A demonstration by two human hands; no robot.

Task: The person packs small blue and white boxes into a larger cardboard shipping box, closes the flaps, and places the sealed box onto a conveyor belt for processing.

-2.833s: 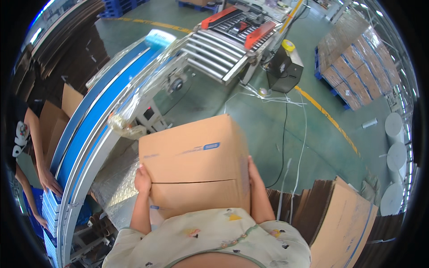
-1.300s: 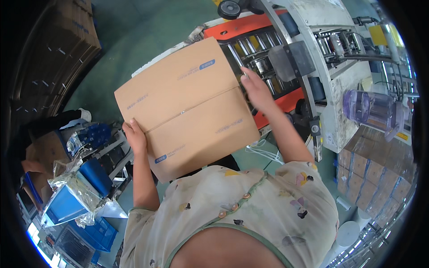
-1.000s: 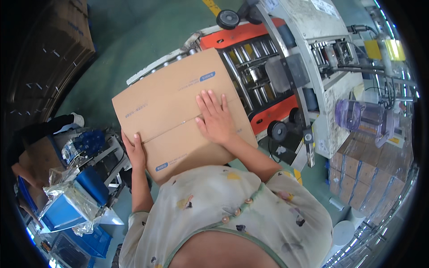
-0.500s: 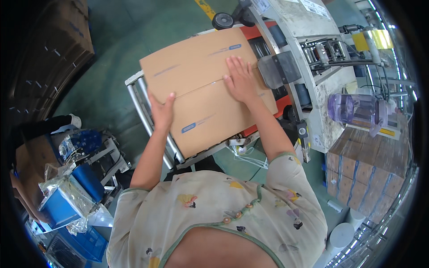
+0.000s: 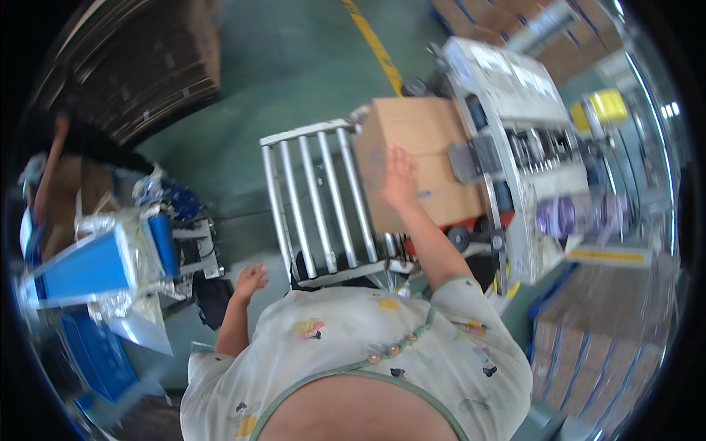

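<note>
A brown cardboard box (image 5: 430, 121) stands at the right end of the roller conveyor, partly in under the white taping machine (image 5: 531, 176). My right hand (image 5: 399, 176) lies flat against the box near its left edge, fingers stretched out. Off to the left, near the conveyor's front corner, my left hand (image 5: 251, 281) is in the air with loosely bent fingers and nothing in it. Bare metal rollers (image 5: 318, 198) lie between my left hand and the box. The far right part of the box is hidden by the machine's dark grey plate (image 5: 465, 162).
Flattened cardboard (image 5: 158, 66) is stacked at the far left. Another person's arm (image 5: 51, 169) shows beside a blue-topped machine (image 5: 84, 268) at left. Wrapped boxes (image 5: 596, 345) stand at the lower right. A purple jug (image 5: 559, 215) rests by the taping machine.
The box has moved right off the rollers into the machine. My left hand has let go of it and drawn back; my right hand has shifted to its left edge.
</note>
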